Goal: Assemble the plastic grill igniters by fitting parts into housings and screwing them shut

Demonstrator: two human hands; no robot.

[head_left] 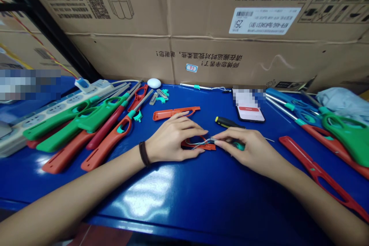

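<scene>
My left hand (180, 138) lies over an orange lighter half-shell (207, 147), thumb and fingers holding it on the blue table; most of the shell is hidden. Thin wires (198, 144) run across the shell. At their right end, my right hand (248, 146) pinches a small dark part (212, 141) between thumb and forefinger. A turquoise piece (240, 145) shows beneath the right fingers. Just behind my left hand is another orange half-shell (165, 115). A screwdriver (225, 122) with a black and yellow handle lies behind my right hand.
Green and red stick lighters (106, 144) lie at left beside a power strip (43, 114). Clear and turquoise bits (161, 96) sit at the back. A phone (249, 107), more lighters (325, 142) and a red half-shell (311, 167) are at right. A cardboard box (129, 42) stands behind.
</scene>
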